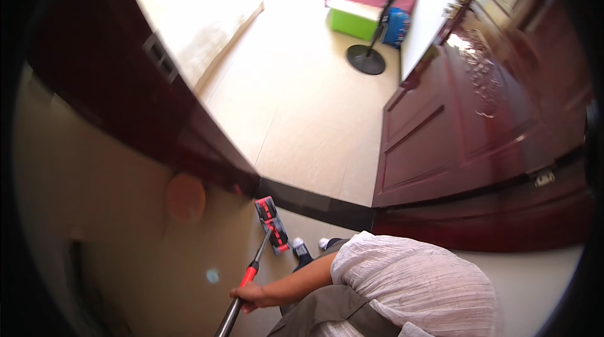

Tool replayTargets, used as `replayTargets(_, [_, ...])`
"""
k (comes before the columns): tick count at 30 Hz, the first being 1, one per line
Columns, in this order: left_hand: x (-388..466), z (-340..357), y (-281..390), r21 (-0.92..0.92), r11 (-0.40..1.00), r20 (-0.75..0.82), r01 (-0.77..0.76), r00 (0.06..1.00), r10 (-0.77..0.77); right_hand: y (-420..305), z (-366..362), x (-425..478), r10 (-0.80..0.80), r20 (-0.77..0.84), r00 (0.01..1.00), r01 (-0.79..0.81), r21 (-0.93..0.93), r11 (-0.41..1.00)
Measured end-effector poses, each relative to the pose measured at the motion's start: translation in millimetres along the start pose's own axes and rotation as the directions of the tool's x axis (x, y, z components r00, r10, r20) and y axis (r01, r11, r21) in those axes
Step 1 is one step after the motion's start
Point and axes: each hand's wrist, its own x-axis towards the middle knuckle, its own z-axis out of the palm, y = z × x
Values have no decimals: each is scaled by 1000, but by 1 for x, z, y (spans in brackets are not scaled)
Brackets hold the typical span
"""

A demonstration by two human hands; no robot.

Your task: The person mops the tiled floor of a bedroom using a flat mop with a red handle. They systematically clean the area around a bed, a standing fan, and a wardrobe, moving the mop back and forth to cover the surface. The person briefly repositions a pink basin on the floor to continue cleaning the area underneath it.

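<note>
My right hand (250,297) is wrapped around the pole (231,316) of a flat mop, just below a red collar on it. The pole slants up to a red, black and grey mop head (272,226), which lies on the tiled floor (226,252) beside the dark door sill (311,205). My left hand is out of view. The pole's upper end runs off the bottom edge. My shoes (298,244) stand just right of the mop head. A white sleeve (415,275) and a brown apron (325,311) cover my arm and front.
A dark red wooden door (453,125) stands swung in on the right. The door frame (155,92) rises on the left. Past the sill stand a black pedestal fan (366,59), a green box (351,23) and a blue bag (395,28). A round orange thing (185,198), blurred, shows at left.
</note>
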Motion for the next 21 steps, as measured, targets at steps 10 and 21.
replayTargets(10, [81, 119, -64, -336, 942, 99, -19, 993, 56, -137, -116, -38, -377, -455, 807, 540, 308, 783])
replayTargets(21, [187, 405, -80, -401, 911, 285, 95, 958, 26, -327, -362, -101, -345, -693, 633, 749, 435, 500])
